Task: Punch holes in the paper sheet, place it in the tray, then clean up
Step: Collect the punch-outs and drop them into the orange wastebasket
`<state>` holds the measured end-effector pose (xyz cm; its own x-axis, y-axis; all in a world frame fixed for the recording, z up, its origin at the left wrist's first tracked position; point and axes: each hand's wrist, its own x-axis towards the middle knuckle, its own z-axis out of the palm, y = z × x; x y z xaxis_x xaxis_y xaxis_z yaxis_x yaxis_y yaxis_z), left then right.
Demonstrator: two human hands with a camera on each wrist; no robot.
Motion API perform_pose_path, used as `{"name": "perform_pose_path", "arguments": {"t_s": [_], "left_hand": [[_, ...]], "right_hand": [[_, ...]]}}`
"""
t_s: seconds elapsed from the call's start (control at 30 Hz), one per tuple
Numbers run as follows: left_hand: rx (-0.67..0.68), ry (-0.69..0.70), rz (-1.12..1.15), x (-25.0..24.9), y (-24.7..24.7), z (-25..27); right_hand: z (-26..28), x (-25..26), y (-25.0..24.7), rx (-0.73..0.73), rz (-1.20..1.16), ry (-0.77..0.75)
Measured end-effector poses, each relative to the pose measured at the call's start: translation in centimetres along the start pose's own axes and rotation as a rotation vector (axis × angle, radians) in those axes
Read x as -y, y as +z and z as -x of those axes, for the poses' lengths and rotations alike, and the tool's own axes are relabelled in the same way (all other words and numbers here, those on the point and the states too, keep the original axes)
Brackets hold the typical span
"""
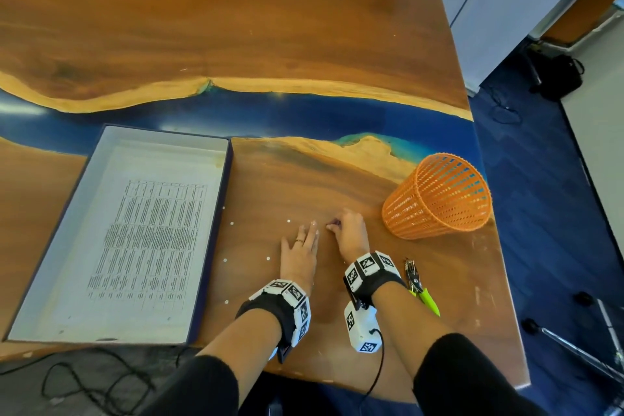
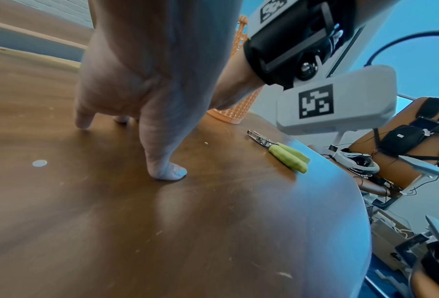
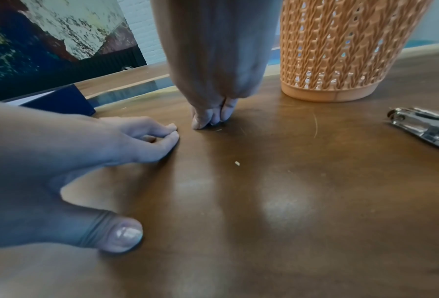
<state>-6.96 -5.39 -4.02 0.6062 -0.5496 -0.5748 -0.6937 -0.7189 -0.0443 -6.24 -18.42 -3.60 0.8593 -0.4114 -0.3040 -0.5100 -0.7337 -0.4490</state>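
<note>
The printed paper sheet (image 1: 148, 240) lies flat inside the white tray (image 1: 169, 140) with dark blue walls, at the left. Several white paper dots (image 1: 288, 221) are scattered on the wooden table between the tray and my hands. My left hand (image 1: 300, 236) rests flat on the table with straight fingers, its thumb (image 2: 167, 171) pressed down. Just right of it, my right hand (image 1: 332, 226) has its fingertips (image 3: 210, 119) pinched together on the tabletop, as on a dot; the fingers hide what they pinch. The hole punch (image 1: 417, 284) with green handles lies by my right wrist.
An orange mesh basket (image 1: 439, 196) stands upright to the right, close behind my right hand. The table's right edge runs just past the basket and punch. A loose dot (image 2: 39, 163) lies left of my left thumb. Black cables hang below the near edge.
</note>
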Motion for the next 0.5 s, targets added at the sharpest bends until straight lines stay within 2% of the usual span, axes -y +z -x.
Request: {"name": "perform_pose_path", "arguments": {"t_s": [0.33, 0.5], "left_hand": [[0.011, 0.005, 0.012, 0.2, -0.5, 0.4], [0.029, 0.010, 0.024, 0.4, -0.9, 0.4]], "right_hand": [[-0.2, -0.4, 1.0, 0.064, 0.071, -0.043], [0.4, -0.3, 0.8, 0.035, 0.047, -0.041]]}}
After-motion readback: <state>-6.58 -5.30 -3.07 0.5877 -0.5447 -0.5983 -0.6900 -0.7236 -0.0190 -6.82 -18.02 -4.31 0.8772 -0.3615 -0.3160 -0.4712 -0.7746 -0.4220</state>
